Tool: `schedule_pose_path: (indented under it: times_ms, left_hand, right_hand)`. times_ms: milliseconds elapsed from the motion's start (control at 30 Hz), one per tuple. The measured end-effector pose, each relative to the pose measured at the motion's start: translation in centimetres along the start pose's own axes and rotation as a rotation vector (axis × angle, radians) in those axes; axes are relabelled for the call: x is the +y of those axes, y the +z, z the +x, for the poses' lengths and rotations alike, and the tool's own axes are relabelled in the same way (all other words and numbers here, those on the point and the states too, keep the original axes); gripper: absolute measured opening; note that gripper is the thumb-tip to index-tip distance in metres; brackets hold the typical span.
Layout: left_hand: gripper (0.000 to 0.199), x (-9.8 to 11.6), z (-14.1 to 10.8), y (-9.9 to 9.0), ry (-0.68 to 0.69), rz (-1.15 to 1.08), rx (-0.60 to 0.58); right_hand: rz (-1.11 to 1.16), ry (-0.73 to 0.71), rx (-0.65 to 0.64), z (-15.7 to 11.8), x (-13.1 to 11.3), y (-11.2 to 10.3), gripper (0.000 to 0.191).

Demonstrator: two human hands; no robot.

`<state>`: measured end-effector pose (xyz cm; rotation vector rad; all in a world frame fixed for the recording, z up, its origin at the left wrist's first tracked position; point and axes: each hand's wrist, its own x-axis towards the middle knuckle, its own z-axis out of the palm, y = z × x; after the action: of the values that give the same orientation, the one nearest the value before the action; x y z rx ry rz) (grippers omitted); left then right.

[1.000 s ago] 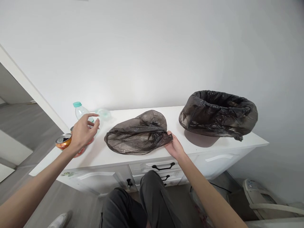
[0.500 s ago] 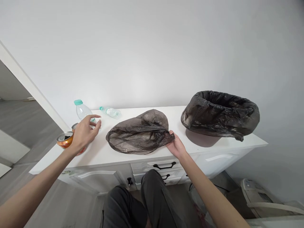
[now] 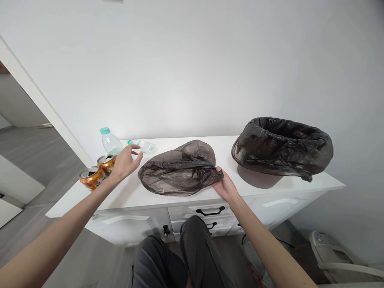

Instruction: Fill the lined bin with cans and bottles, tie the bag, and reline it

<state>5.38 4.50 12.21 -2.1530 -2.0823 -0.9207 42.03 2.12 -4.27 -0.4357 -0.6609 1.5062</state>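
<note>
My left hand hovers over the left part of the white cabinet top, fingers apart and holding nothing. Just beyond its fingertips a small clear bottle with a teal cap lies on its side. Behind the hand stands a larger clear bottle, also teal-capped. Two orange cans, one nearer and one farther, stand left of the hand. My right hand grips the bunched right end of a dark, see-through plastic bag, which is spread on the cabinet top.
A bin lined with a black bag stands at the right of the white cabinet. A white wall rises behind. My knees are close to the drawers with black handles. A pale appliance is at the lower right.
My left hand has moved right, away from the cans and closer to the lying bottle, uncovering more of both cans. My right hand keeps its hold on the bag. The view has shifted slightly.
</note>
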Motion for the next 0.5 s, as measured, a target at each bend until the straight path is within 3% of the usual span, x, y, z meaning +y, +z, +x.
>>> schedule_pose_path:
  times_ms: [167, 333, 400, 500]
  left_hand:
    - [0.056, -0.5, 4.2, 4.6, 0.121, 0.17, -0.04]
    - [0.064, -1.6, 7.4, 8.9, 0.118, 0.247, -0.2]
    - [0.065, -1.8, 7.8, 9.8, 0.126, 0.247, -0.236]
    - [0.064, -1.8, 8.0, 10.2, 0.139, 0.243, -0.148]
  right_hand:
    - [-0.001, 0.009, -0.013, 0.2, 0.1, -0.4, 0.029]
    - [0.01, 0.01, -0.014, 0.4, 0.1, -0.2, 0.029]
    - [0.001, 0.014, -0.025, 0.3, 0.0, 0.0, 0.029]
    - [-0.008, 0.016, -0.031, 0.2, -0.1, 0.4, 0.03]
